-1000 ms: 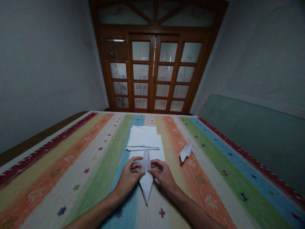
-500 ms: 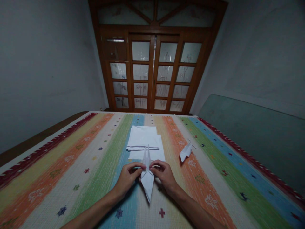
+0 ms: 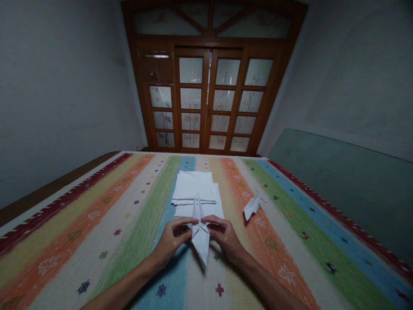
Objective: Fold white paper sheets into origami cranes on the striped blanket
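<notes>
A white folded paper origami figure (image 3: 200, 234) stands between my hands, with a narrow double point reaching up and a wider point hanging toward me. My left hand (image 3: 172, 241) pinches its left side, and my right hand (image 3: 224, 237) pinches its right side, their fingertips nearly meeting. Just beyond the figure lies a pile of white paper sheets (image 3: 193, 189), which its upper point overlaps in view. A smaller folded paper figure (image 3: 251, 207) rests on the striped cloth to the right, apart from both hands.
A multicoloured striped cloth (image 3: 97, 241) with small embroidered motifs covers the surface under everything. A wooden edge (image 3: 54, 189) runs along its left side, and a green padded panel (image 3: 342, 193) stands to the right. Wooden glass-paned doors (image 3: 209, 99) rise beyond.
My fingers have shifted from around the narrow upper part onto the figure's sides. Its lower point has swung slightly right and risen a little.
</notes>
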A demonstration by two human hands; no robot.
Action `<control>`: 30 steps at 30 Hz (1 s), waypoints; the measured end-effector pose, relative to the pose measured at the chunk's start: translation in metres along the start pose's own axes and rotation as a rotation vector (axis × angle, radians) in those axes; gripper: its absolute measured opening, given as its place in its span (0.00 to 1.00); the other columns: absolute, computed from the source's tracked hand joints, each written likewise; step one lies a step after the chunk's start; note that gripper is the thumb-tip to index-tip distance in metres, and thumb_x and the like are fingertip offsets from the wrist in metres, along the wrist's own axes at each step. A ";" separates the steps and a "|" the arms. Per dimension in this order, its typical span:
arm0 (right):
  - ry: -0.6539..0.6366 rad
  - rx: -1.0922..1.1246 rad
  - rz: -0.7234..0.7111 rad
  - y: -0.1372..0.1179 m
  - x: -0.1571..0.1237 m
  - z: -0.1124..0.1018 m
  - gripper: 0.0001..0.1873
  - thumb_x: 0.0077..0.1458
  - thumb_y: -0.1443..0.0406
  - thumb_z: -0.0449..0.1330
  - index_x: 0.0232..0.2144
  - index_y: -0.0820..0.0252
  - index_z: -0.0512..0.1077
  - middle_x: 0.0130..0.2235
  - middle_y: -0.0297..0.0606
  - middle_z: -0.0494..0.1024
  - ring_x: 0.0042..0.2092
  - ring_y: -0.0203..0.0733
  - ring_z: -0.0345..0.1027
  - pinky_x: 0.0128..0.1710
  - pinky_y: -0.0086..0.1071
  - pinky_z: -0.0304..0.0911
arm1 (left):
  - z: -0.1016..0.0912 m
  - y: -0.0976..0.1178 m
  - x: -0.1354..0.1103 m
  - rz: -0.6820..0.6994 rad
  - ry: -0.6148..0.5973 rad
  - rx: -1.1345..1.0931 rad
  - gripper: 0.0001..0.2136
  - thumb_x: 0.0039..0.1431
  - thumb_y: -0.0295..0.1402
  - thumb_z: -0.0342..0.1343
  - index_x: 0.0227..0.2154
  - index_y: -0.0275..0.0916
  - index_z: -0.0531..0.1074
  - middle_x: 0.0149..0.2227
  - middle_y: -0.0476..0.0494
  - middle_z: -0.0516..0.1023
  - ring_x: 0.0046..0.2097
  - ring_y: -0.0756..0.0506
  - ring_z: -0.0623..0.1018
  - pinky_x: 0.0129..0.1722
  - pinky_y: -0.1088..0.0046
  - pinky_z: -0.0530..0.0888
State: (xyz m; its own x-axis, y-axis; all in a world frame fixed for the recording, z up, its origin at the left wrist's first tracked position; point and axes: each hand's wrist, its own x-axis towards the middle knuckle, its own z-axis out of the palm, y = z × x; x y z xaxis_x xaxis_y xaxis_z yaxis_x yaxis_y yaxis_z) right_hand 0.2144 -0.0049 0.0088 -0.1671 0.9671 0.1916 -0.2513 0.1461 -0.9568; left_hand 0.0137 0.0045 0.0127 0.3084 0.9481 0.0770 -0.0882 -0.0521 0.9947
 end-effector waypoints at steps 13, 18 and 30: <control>0.154 -0.234 -0.100 0.006 0.003 0.001 0.09 0.47 0.58 0.69 0.27 0.58 0.82 0.31 0.40 0.82 0.35 0.45 0.75 0.37 0.35 0.68 | -0.001 -0.001 -0.003 -0.029 -0.099 -0.105 0.23 0.47 0.39 0.69 0.47 0.37 0.79 0.29 0.44 0.78 0.34 0.43 0.76 0.36 0.68 0.73; 0.221 -0.234 -0.122 0.009 0.001 0.005 0.12 0.46 0.56 0.70 0.25 0.60 0.80 0.28 0.39 0.80 0.32 0.44 0.73 0.35 0.34 0.67 | 0.003 0.001 -0.001 -0.056 -0.118 -0.142 0.23 0.48 0.42 0.68 0.45 0.35 0.80 0.31 0.41 0.80 0.33 0.43 0.77 0.35 0.68 0.74; 0.233 -0.246 -0.136 0.010 -0.004 0.016 0.20 0.47 0.50 0.69 0.21 0.59 0.70 0.24 0.33 0.71 0.28 0.39 0.65 0.28 0.30 0.62 | 0.016 0.004 -0.003 0.018 0.180 0.145 0.14 0.47 0.44 0.67 0.24 0.36 0.81 0.26 0.44 0.81 0.30 0.44 0.78 0.32 0.71 0.73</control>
State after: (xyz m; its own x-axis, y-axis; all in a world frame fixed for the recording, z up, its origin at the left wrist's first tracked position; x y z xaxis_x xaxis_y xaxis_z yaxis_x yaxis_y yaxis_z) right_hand 0.1977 -0.0109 0.0014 0.0807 0.9529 0.2925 -0.0146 0.2946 -0.9555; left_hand 0.0278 -0.0039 0.0174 0.1327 0.9866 0.0947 0.0484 -0.1019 0.9936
